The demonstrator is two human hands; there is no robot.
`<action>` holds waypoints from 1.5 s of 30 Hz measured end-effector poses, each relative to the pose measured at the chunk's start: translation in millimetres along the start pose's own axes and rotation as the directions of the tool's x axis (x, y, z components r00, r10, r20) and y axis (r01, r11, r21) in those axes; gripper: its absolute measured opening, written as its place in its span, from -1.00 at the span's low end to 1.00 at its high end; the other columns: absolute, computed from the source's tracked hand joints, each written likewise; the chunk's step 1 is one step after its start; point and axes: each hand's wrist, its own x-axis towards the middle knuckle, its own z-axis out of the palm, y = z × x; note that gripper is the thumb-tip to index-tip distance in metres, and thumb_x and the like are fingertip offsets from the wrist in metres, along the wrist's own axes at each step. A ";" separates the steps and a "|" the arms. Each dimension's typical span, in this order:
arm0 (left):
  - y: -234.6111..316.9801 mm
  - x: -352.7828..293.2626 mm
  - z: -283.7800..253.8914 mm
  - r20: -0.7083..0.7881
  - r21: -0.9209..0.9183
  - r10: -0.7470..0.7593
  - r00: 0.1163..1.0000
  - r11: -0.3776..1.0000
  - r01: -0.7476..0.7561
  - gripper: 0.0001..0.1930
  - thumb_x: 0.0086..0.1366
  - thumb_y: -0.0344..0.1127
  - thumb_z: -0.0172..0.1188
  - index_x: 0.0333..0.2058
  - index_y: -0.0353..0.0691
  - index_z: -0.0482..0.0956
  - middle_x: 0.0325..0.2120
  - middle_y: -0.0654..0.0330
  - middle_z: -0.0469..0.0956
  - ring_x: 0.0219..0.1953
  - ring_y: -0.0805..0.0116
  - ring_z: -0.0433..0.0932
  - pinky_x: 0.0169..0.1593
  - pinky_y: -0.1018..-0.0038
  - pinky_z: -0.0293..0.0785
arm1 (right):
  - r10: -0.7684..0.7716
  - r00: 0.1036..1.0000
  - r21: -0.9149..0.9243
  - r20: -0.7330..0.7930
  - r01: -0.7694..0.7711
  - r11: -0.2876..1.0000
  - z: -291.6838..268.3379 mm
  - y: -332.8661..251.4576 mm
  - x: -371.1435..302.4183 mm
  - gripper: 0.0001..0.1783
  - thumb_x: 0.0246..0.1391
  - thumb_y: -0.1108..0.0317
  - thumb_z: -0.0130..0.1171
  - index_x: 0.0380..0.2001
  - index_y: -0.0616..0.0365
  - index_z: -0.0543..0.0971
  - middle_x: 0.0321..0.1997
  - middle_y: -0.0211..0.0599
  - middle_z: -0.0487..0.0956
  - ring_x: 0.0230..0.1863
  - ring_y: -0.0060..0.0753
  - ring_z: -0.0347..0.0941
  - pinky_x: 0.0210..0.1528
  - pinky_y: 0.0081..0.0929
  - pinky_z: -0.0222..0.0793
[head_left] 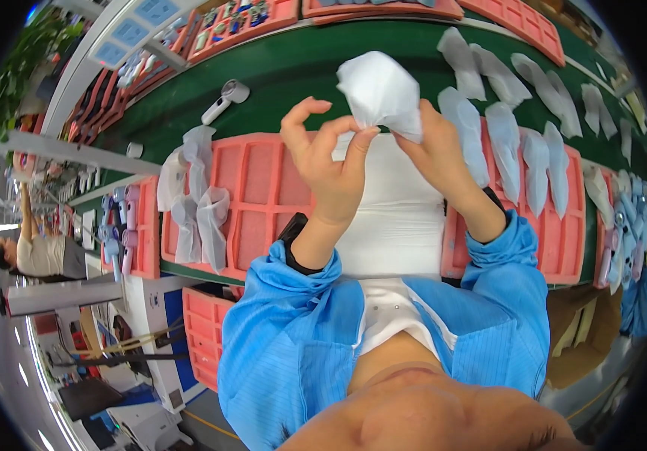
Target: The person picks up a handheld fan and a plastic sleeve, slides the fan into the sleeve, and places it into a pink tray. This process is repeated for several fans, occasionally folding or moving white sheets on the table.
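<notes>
Both hands are raised over the middle of the bench, holding a white foam pouch [380, 90] that is puffed out at the top. My left hand [327, 161] pinches its lower edge between thumb and index finger, the other fingers lifted away. Wrapped along the pouch's right side is my right hand [438, 150], partly hidden by it. Whether anything is inside the pouch cannot be seen. Beneath my hands lies a stack of flat white foam pouches [391, 233].
Pink divided trays [267, 177] flank the stack. Filled, wrapped pouches [502, 143] lie to the right; several more [203, 218] rest at left. A white handheld fan [226, 100] lies on the green bench [278, 83]. Colourful handheld devices [119, 225] fill a left tray. A person [42, 252] stands far left.
</notes>
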 end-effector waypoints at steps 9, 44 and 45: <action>-199.9 44.7 -7.6 0.168 0.256 -0.581 0.796 0.806 0.534 -0.53 -0.01 -0.13 0.40 -0.21 -0.35 0.55 -0.21 0.01 0.52 -0.14 0.10 0.50 -0.05 0.36 0.39 | 0.487 0.751 0.449 0.446 -0.658 0.605 11.2 48.6 20.3 -0.43 0.00 0.46 0.18 0.12 0.29 0.31 -0.02 -0.16 0.47 -0.04 -0.32 0.40 0.00 -0.49 0.29; -16.4 -88.8 107.1 0.748 0.244 -0.230 0.623 0.968 0.065 -0.72 0.13 -0.18 0.26 -0.28 -0.24 0.52 -0.40 0.13 0.49 -0.51 0.20 0.46 -0.40 0.36 0.40 | 0.017 0.948 -0.018 -0.318 -0.024 1.000 -63.6 30.5 16.5 -0.41 -0.40 0.34 0.27 -0.13 0.14 0.43 -0.28 -0.12 0.53 -0.30 -0.13 0.50 -0.24 -0.37 0.43; -16.9 -90.9 108.9 0.755 0.236 -0.220 0.617 0.970 0.058 -0.72 0.13 -0.18 0.26 -0.28 -0.24 0.52 -0.40 0.13 0.49 -0.51 0.20 0.46 -0.40 0.36 0.40 | 0.024 0.944 -0.022 -0.328 -0.032 0.999 -70.2 31.0 12.2 -0.41 -0.40 0.34 0.27 -0.13 0.14 0.43 -0.28 -0.12 0.53 -0.30 -0.13 0.50 -0.24 -0.37 0.43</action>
